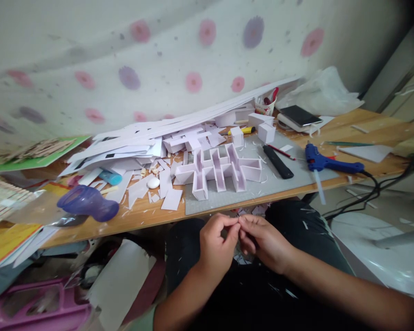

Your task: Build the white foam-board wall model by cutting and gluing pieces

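Above my lap, just in front of the table edge, my left hand (pixel 218 239) and my right hand (pixel 264 241) meet at the fingertips. Both are closed in a pinch, thumb against finger. Whatever lies between the fingertips is too small to make out. Beyond them, a white foam-board structure (pixel 218 171) with several open-topped channels stands on the grey cutting mat (pixel 207 204). To its right lie a black utility knife (pixel 278 162) and a red pencil (pixel 282 152). A blue hot glue gun (pixel 326 159) rests on the mat's right end.
White board sheets (pixel 124 146) and scraps (pixel 172 199) crowd the left and back. A purple plastic object (pixel 89 202) lies front left. At the back are a yellow cutter (pixel 247 130), small white boxes (pixel 266 133), a cup (pixel 265 108) and a black phone (pixel 299 115). Black cables (pixel 379 184) hang at right.
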Demonstrator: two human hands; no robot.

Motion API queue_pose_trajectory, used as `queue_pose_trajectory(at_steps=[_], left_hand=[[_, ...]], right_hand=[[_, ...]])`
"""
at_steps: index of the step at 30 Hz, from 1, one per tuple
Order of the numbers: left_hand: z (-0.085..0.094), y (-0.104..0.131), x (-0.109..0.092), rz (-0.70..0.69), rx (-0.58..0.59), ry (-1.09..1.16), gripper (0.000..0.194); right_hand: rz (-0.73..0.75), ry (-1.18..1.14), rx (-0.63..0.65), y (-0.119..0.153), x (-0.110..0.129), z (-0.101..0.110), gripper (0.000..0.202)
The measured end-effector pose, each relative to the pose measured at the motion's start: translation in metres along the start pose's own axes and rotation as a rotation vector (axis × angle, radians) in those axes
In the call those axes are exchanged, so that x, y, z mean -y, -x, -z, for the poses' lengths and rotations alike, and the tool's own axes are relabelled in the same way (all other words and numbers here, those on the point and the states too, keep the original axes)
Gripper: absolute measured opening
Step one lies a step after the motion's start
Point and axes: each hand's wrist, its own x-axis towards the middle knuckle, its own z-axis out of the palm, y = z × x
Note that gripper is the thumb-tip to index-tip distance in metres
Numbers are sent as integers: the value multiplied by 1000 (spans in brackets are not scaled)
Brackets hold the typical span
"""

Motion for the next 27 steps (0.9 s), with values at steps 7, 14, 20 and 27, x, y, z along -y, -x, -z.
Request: queue_pose_trajectory(at_steps=[7, 14, 20, 27], left_hand=[[0, 1, 2, -17, 9, -104, 12], [1, 2, 6, -53, 38, -123, 13], [2, 0, 4, -42, 42, -123, 16], [3, -2, 7, 16, 10, -144, 15]], right_hand=[[-31, 53, -34, 1, -2, -2, 43], [-39, 69, -37, 1, -2, -1, 42], [-60, 52, 11, 2, -2, 0, 41], [-101, 11, 79, 3, 1, -2, 40]])
